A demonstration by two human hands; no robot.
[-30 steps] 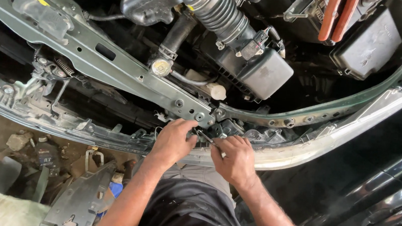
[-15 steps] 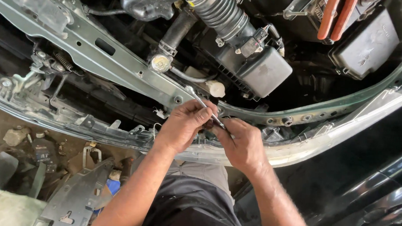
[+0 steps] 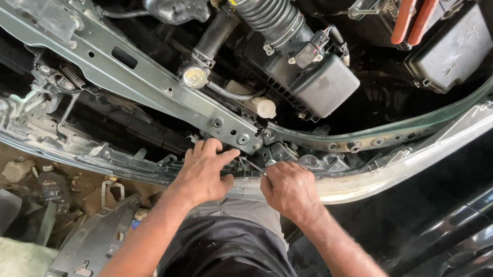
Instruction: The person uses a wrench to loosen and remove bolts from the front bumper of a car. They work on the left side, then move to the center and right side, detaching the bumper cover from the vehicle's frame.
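Both hands are down at the front edge of the engine bay, centre of the frame. Left hand [image 3: 203, 173] lies flat with fingers spread on the grey metal crossbar [image 3: 145, 83], grip released, nothing held. Right hand [image 3: 289, 189] is clenched on a thin metal tool [image 3: 254, 165] poking up-left toward the left fingers. The black air box [image 3: 321, 83] sits above them, ribbed hose [image 3: 265, 8] at the top.

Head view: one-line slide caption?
Both hands, left hand and right hand, work a thin tool at the green radiator support beside the air-intake hose.
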